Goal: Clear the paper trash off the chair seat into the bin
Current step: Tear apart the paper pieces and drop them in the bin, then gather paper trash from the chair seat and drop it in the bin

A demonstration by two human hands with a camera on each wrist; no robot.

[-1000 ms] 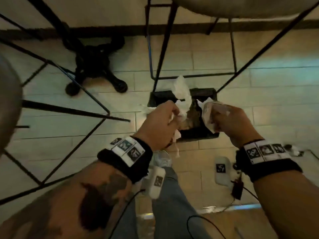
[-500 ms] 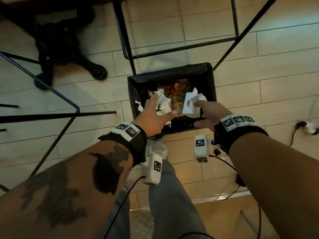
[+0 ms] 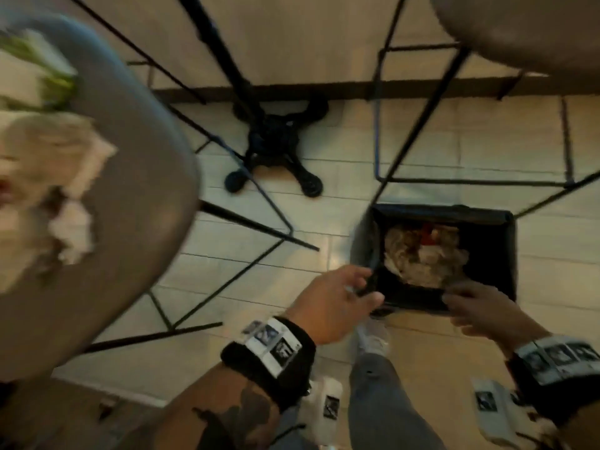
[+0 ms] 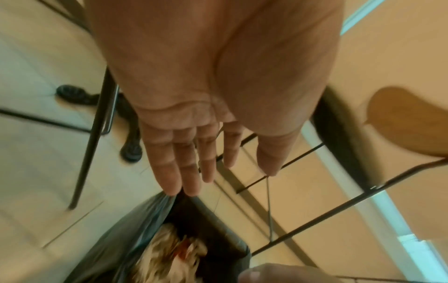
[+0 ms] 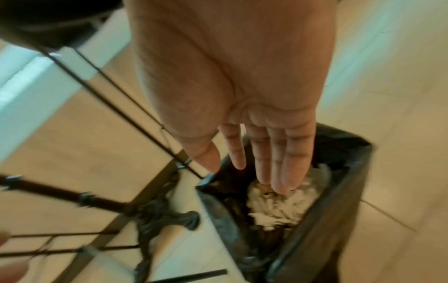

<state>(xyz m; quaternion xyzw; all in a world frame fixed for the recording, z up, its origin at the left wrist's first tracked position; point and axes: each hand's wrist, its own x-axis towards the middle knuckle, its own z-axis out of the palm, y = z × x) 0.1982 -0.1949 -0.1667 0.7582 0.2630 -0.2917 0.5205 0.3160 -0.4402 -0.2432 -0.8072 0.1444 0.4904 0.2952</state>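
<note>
A black-lined bin (image 3: 506, 248) stands on the tiled floor with crumpled paper trash (image 3: 425, 254) inside it. My left hand (image 3: 344, 297) hovers at the bin's near-left corner, fingers straight and empty (image 4: 194, 153). My right hand (image 3: 477, 306) is over the near rim, also empty with fingers extended (image 5: 264, 153) above the paper in the bin (image 5: 281, 206). At the far left, blurred, a grey chair seat (image 3: 136, 177) carries more white paper trash (image 3: 48, 177).
Thin black chair legs (image 3: 253, 228) cross the floor between the seat and the bin. A black table base (image 3: 276, 147) stands behind. Another grey seat (image 3: 519, 30) is at the upper right. My leg and shoe (image 3: 373, 339) are just below the bin.
Both hands held crumpled paper over the bin earlier; now the paper lies in the bin and both hands are empty. The view has swung left, bringing the chair seat into sight.
</note>
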